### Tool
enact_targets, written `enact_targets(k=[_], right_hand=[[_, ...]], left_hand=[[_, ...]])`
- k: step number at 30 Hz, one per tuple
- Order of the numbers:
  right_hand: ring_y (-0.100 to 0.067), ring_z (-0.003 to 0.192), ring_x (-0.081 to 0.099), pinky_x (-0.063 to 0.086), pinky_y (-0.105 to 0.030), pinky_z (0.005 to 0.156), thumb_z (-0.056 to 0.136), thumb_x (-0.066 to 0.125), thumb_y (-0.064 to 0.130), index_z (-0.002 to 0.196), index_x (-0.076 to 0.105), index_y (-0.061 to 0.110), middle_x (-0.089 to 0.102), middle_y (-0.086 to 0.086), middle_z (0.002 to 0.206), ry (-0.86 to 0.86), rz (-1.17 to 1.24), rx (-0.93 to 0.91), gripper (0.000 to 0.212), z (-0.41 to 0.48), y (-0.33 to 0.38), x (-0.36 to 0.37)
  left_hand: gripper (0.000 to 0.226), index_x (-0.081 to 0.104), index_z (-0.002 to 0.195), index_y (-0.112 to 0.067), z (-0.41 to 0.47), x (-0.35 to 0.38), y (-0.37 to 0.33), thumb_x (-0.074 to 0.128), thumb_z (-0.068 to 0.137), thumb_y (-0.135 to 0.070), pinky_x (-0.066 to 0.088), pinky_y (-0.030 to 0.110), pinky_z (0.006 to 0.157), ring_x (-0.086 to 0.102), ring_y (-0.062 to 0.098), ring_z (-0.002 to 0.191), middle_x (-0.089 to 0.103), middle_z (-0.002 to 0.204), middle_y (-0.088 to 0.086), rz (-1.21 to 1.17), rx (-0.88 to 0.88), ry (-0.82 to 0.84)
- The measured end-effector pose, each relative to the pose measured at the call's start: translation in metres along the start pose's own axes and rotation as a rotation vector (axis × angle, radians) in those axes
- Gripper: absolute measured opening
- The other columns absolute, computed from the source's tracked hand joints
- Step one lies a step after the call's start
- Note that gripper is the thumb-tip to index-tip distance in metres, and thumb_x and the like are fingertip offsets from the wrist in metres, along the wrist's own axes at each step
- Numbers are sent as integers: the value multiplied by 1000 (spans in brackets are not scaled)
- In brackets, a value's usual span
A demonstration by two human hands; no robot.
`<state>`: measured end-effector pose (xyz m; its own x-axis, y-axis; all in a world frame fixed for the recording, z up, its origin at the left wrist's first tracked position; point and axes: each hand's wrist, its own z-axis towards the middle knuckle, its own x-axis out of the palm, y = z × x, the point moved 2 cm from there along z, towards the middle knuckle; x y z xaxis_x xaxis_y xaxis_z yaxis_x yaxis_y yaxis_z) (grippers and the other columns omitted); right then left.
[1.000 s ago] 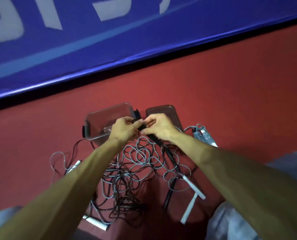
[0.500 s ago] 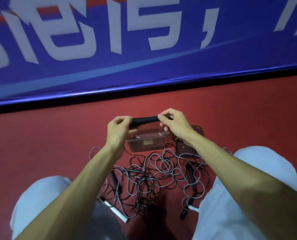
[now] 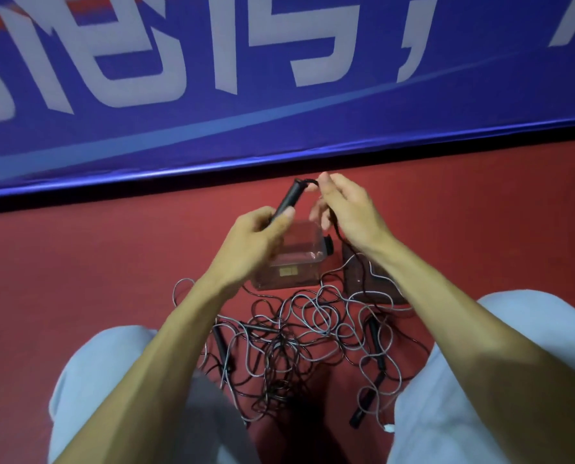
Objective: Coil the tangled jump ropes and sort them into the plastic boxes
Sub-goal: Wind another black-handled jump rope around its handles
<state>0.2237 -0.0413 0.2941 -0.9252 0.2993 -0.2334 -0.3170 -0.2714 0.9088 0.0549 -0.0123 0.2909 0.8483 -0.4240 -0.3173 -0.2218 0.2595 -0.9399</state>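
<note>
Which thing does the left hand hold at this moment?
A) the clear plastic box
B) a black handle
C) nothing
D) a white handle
B: the left hand grips the lower end of a black handle, and the right hand pinches its black cord at the top.

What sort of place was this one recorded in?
Probably a sports hall or courtside: a red floor, a blue banner with large white characters along its edge, and tangled jump ropes by a clear plastic box.
</note>
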Motion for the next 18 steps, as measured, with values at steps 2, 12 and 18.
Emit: enact_targets(k=[2,12,18], right_hand=[[-12,63,58,48,-35,72,100,43,43,86,63,23,66,4,69,82,-94,37,32,-4,-5,3],[-16,73,61,48,-29,62,97,49,11,94,63,15,68,-1,88,381,-639,254,16,-26,-31,10],[-18,63,69,61,-36,61,94,58,7,114,56,19,71,-4,78,71,-246,297,23,-17,-27,8]], left_hand=[[34,49,78,-14,-1,-2,-3,53,98,-41,18,27,47,29,13,44,38,54,-4,-209,-50,-43],[41,34,60,-23,2,-19,-11,54,95,-32,21,23,40,23,10,36,27,46,-6,-840,-202,-251],[25,55,73,-14,5,-18,9,63,93,-27,20,19,39,22,10,34,27,41,-5,-536,-238,-305]])
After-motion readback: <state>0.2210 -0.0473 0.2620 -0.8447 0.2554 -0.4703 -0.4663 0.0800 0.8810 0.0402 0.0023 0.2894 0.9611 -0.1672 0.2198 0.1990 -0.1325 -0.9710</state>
